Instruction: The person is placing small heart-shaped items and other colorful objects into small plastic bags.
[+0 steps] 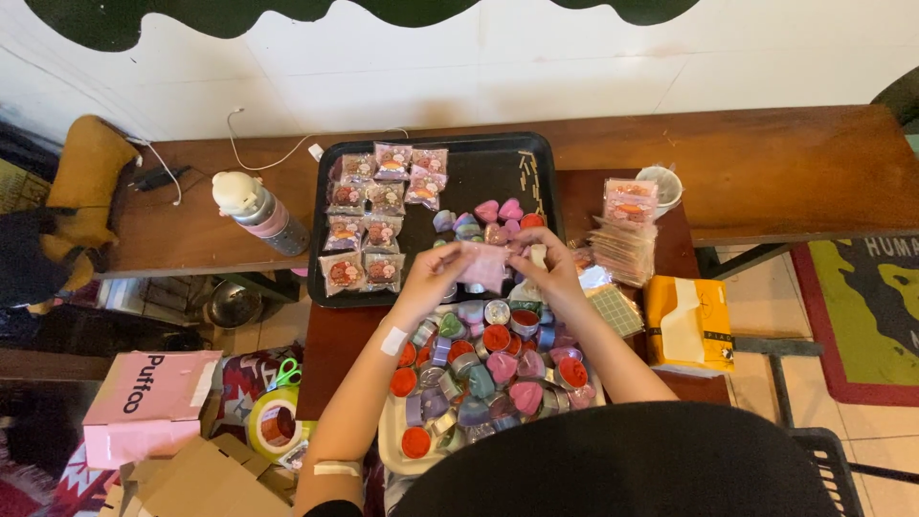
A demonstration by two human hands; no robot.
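A long wooden counter (785,163) is running across the view, smooth and dark brown, with a narrower piece jutting toward the person. On it a black rectangular tray (479,168) is lying, matte plastic, carrying rows of filled glossy packets (369,230) on its left side and a few loose heart candles (498,213) near its right. To the right, a yellow tissue box (687,324) is sitting beside a stack of empty packets (624,239) and a small white cup (661,184). A bottle (260,213) with a white cap is lying tilted left of the tray. Nearest the person, a pale dish (392,436) is holding a heap of metal-cupped tealights (488,373), round and heart-shaped, in red, pink, teal and lilac wax.

Both hands are meeting over the tray's near edge. The left hand (428,275) is pinching the left side of a thin pink pouch (483,263), fingers curled. The right hand (546,263) is pinching its right side, thumb and fingertips pressed together. The pouch is lying directly between them, long axis left to right, equally near both, above the heap and just short of the loose hearts.
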